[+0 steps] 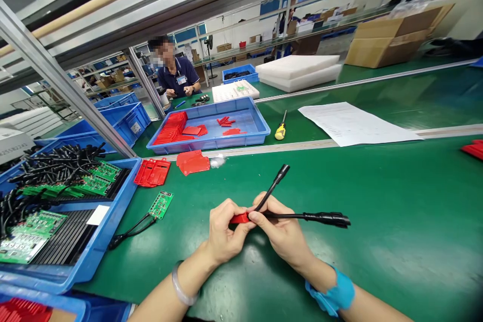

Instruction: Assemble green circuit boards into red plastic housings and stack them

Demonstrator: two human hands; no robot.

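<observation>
Between my two hands is a small red plastic case (pixel 240 219), mostly covered by my fingers. My left hand (pixel 226 226) pinches its left end. Closed on its right end, my right hand (pixel 281 231) presses a thumb where two black cables (pixel 289 216) come out. One cable slants up and ends in a slim connector; the other runs right to a thicker connector. What lies inside the case is hidden. Left of my hands, a green circuit board (pixel 161 205) with black leads rests on the bench, near several red case shells (pixel 152 172) and flat red covers (pixel 193 162).
A blue tray (pixel 207 146) holding red parts stands at the back. At left, a blue bin (pixel 113 231) contains circuit boards and black cables. A yellow screwdriver (pixel 280 132) and paper sheets (pixel 358 123) lie behind my hands. Across the bench sits another person (pixel 179 75).
</observation>
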